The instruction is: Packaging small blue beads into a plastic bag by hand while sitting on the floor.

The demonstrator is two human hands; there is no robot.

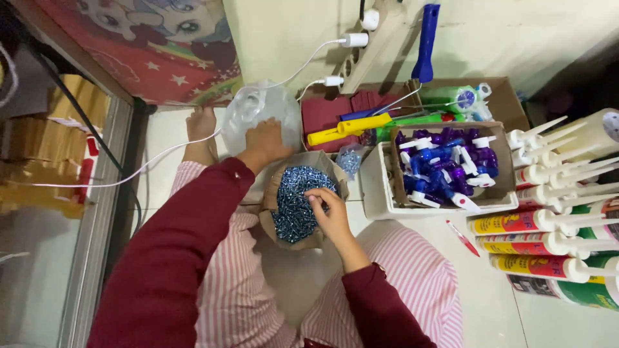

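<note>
A brown paper bag full of small silvery-blue screws stands open on the floor between my knees. My right hand reaches into it, fingertips pinched among the screws. My left hand rests at the bag's far rim, on a clear plastic bag lying behind it. Whether the left hand grips the plastic or only presses on it is unclear. Both arms wear dark red sleeves over pink striped trousers.
A cardboard box of blue and purple plastic taps stands in a white tray on the right. Several sealant tubes lie at far right. Behind are a yellow-handled tool, a blue roller handle, white charger cables and a power strip.
</note>
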